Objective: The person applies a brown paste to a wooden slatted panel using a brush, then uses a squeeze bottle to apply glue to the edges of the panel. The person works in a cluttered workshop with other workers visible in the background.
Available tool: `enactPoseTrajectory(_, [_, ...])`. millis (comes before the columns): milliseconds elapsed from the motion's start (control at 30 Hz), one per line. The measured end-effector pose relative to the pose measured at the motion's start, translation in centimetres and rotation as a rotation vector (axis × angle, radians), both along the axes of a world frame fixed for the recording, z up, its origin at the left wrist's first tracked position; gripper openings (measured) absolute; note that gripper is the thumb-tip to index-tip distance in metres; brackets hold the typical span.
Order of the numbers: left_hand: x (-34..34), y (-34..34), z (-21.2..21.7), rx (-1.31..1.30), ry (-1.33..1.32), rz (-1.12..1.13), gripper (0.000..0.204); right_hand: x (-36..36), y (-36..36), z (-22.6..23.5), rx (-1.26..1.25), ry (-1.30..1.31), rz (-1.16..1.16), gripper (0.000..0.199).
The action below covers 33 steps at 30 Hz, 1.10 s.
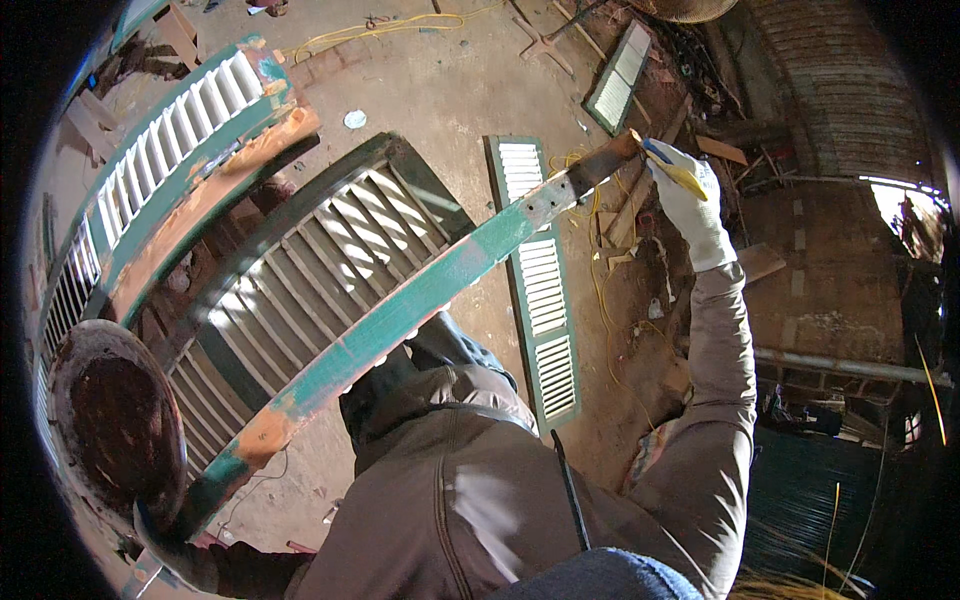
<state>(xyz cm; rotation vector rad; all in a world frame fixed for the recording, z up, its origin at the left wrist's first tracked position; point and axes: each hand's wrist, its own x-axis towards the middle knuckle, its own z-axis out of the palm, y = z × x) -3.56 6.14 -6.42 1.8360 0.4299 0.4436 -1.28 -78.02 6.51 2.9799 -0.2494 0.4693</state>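
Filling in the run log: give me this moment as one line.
left hand: grips plank low end | right hand: gloved, holds yellow-handled tool at plank top | shutters on floor

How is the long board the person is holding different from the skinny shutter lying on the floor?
The long board is solid and held slanted in the air; the narrow shutter is slatted and lies flat on the ground. The board's green paint is worn to bare wood in patches; the shutter's frame looks evenly painted. Both are green.
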Motion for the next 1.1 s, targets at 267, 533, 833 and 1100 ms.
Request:
enactPoseTrajectory(267, [-0.8,-3.6,1.6,-0.052,0.029,0.032,0.051,0.0,3.1,0.9,0.085,0.099,0.032,0.021])
enactPoseTrajectory(533, [1.2,-4.3,2.5,0.012,0.066,0.067,0.049,-1.3,-2.1,0.3,0.487,-0.06,-0.119,0.021])
enactPoseTrajectory(833, [1.0,-5.4,3.5,0.315,0.047,-0.043,0.049,0.3,-3.9,-0.5,0.392,0.053,-0.058,0.021])
enactPoseTrajectory(1100, [0.4,-4.6,3.1,0.122,0.072,0.024,0.049,-0.2,1.5,0.3,0.646,0.118,0.074,0.022])
